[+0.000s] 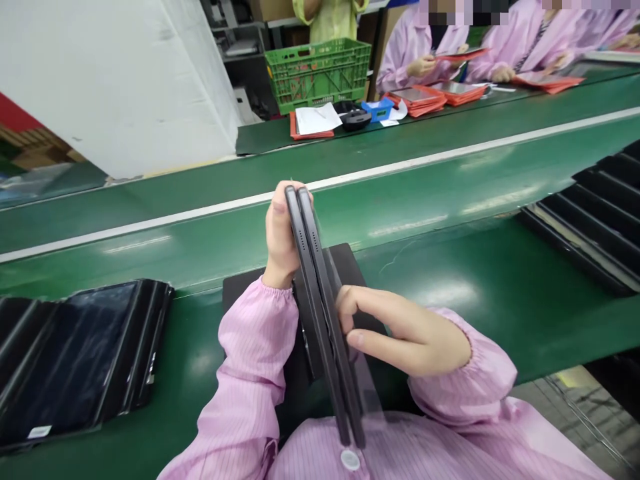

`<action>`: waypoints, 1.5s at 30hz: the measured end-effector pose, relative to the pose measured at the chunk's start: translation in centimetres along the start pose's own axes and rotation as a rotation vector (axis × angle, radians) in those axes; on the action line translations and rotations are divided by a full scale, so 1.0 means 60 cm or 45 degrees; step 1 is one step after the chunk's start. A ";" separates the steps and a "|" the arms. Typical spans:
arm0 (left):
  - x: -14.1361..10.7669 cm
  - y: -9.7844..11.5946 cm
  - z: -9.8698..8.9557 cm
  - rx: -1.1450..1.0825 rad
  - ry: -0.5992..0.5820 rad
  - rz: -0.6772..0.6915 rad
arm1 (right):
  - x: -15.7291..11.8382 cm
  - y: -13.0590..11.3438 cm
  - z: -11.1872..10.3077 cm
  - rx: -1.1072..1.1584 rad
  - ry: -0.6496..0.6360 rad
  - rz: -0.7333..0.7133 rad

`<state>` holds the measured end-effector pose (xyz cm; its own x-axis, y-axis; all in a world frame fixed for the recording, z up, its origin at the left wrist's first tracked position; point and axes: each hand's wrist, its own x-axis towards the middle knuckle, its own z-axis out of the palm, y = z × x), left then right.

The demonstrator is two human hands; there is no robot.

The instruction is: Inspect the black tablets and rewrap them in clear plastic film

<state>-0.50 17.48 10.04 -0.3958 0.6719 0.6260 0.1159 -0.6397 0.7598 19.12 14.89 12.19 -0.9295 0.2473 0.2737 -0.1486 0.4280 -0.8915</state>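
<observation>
Two thin dark tablet-like devices (320, 307) stand on edge side by side in front of my chest, nearly touching. My left hand (283, 237) is wrapped round their far left end, its fingers partly hidden behind them. Against the right face is my right hand (400, 327), thumb and bent fingers close together at a clear film (367, 393) that hangs along that face; whether the fingertips grip the film is too small to tell. Beneath the devices a black flat pad or case (345, 260) lies on the green surface (450, 267).
Black-cased tablets (85, 353) lie overlapping at the left, and a row of black cases (595, 220) at the right. Across a white strip (400, 160) stand a green crate (320, 77), a blue holder (377, 109) and red-orange sleeves (417, 100). People in pink sit behind.
</observation>
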 end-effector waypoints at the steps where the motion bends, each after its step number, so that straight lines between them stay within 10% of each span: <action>1: 0.003 -0.002 -0.006 -0.002 -0.017 -0.023 | 0.006 0.002 0.007 0.015 0.016 -0.002; 11: 0.011 -0.062 -0.016 -0.038 -0.070 0.008 | 0.018 0.028 0.000 0.188 0.149 0.188; 45: -0.006 -0.015 -0.016 0.157 -0.156 0.156 | -0.001 0.011 -0.018 0.078 -0.042 0.131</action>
<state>-1.35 17.42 8.96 -0.2591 0.6369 0.7261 0.2697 -0.6742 0.6876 19.47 16.09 11.95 -0.9512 0.2584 0.1684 -0.0711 0.3475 -0.9350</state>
